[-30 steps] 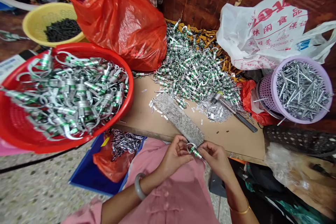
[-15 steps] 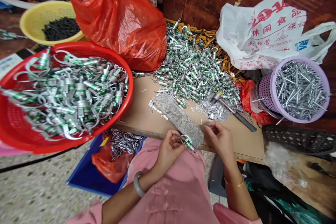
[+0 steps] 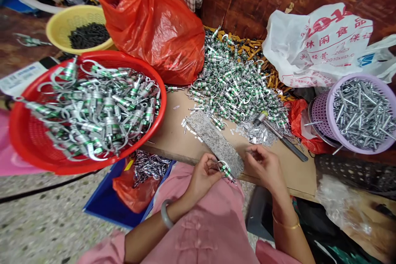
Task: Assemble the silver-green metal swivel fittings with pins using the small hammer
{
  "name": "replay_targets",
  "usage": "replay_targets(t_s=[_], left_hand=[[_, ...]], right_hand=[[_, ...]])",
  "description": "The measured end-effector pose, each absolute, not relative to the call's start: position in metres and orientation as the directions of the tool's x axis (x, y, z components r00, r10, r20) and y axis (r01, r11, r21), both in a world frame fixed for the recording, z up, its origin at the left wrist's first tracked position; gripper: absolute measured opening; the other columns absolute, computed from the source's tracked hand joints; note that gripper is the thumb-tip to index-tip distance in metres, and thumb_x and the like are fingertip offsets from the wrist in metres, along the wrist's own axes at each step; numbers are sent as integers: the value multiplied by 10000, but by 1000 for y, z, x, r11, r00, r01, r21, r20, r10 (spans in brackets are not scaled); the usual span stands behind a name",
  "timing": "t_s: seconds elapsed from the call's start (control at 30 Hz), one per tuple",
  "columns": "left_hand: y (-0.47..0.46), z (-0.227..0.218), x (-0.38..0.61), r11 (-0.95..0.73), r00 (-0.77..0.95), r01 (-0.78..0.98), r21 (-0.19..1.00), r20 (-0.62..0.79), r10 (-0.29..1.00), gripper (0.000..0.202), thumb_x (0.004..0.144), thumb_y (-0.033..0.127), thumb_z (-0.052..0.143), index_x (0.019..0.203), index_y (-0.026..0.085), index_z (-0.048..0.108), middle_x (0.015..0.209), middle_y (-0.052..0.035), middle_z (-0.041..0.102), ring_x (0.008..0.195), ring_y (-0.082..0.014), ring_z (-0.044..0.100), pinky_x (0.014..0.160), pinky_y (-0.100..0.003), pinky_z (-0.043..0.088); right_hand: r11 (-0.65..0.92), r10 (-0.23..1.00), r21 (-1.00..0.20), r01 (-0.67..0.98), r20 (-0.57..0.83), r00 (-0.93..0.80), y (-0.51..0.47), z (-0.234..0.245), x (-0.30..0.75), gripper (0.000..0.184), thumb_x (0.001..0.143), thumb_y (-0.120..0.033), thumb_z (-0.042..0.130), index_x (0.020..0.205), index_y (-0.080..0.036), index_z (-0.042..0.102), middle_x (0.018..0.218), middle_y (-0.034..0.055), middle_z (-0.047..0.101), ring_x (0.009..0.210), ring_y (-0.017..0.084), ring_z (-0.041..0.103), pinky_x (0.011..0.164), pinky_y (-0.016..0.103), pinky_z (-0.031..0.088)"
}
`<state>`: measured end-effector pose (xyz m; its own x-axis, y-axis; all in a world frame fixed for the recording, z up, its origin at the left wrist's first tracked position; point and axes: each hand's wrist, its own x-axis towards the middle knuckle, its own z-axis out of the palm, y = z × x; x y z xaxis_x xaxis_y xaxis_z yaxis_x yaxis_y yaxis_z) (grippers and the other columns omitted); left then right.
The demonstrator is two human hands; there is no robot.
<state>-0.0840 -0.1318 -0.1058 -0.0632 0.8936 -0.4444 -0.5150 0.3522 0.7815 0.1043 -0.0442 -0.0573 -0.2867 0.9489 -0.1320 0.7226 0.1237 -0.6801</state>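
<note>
The person's left hand (image 3: 204, 176) is pinching a green-banded metal clip (image 3: 227, 172) between thumb and fingers, just beside the end of a speckled stone slab (image 3: 215, 142). The right hand (image 3: 264, 168) is hovering near the slab, its fingertips (image 3: 250, 153) pinched together, though whether they are holding anything is impossible to tell. Beyond the slab, a heap of matching clips (image 3: 238, 82) is lying across a board (image 3: 297, 177), while a red basket (image 3: 165, 99) heaped with more is sitting to the left.
</note>
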Motion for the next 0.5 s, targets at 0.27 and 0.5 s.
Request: replay_targets(t_s=[0.27,0.5], left_hand=[[-131,-104,-85,354,-65,-507,786,-445,893,437,626,211,890,854,211,517,790,18,715,734,-151,677,673,-239,505],[-132,-105,-84,348,-64,-517,783,-440,896,424,645,216,881,872,208,522,772,23,708,716,-144,672,663,-232,506]], right_hand=[[412,898,-442,796,50,-437,-77,-52,94,167,981,-294,567,917,-238,711,877,68,706,874,238,597,770,354,448],[354,882,-565,746,-63,-466,-80,-49,88,153,981,-270,563,916,-239,699,861,43,720,835,216,641,748,324,451]])
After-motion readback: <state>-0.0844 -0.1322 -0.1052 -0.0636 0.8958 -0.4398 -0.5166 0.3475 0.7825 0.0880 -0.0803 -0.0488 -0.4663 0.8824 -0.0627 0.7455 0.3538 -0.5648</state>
